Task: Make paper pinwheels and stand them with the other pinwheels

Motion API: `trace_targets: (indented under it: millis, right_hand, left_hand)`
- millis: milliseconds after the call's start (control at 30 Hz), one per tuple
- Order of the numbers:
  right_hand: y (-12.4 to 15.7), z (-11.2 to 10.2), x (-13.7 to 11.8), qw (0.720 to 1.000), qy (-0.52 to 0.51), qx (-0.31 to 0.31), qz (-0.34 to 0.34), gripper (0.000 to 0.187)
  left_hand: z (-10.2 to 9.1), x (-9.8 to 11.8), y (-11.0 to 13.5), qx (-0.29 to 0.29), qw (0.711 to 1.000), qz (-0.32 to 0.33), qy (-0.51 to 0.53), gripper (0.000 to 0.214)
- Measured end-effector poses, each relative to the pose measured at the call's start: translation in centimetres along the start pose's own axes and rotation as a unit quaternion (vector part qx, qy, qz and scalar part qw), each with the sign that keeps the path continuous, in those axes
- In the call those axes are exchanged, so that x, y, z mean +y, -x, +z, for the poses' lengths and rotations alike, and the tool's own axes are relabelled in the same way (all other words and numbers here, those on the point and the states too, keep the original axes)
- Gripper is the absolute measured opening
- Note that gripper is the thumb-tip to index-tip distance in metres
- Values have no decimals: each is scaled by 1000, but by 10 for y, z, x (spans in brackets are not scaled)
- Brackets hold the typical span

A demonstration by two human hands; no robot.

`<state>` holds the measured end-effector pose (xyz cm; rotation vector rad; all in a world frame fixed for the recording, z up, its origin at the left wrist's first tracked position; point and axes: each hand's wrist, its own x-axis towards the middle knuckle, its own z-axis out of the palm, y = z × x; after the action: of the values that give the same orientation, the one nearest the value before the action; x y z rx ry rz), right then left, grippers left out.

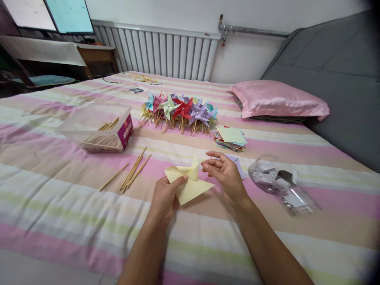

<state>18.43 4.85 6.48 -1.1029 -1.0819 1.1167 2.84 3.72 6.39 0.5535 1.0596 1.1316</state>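
Note:
My left hand (167, 192) grips a pale yellow paper pinwheel (194, 190), its thumb pressing folded paper down at the middle. One corner of the yellow paper stands upright; another points right, lying flat. Just right of it, my right hand (224, 172) hovers with fingers bent and slightly apart, and I see nothing held in it. Behind that hand a purple paper sheet (237, 164) lies on the bed, partly hidden. Several thin wooden sticks (133, 172) lie left of my hands. On the right is a clear plastic container (267, 174) with small packets inside.
Finished pinwheels (181, 109) on sticks form a colourful cluster farther back. Beside it sits a stack of coloured paper squares (230, 137). A clear box (103, 138) of sticks stands at left. A pink pillow (279, 99) rests against the grey headboard (335, 79).

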Motion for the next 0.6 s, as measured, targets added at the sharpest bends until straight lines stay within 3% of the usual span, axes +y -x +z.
trace_targets:
  millis: [67, 133, 267, 333, 433, 600]
  right_hand:
    - [2, -2, -4, 999, 9, 22, -46, 34]
    - [7, -3, -10, 997, 17, -11, -76, 24]
    - [16, -4, -17, 969, 88, -225, -56, 15]
    - [18, -1, -15, 944, 144, -292, -45, 21]
    - [18, 4, -7, 936, 194, -286, -69, 31]
    - [13, 7, 6, 942, 207, -248, -88, 30]
  left_hand:
    - [0, 0, -1, 23, 999, 19, 21, 30]
    - [-1, 1, -3, 35, 998, 37, 40, 31]
    - [-5, 1, -7, 39, 995, 51, 70, 29]
    - [-7, 1, -8, 34, 995, 52, 79, 26]
    - [-8, 1, -9, 26, 996, 40, 80, 25]
    - [-8, 2, -10, 23, 995, 21, 95, 30]
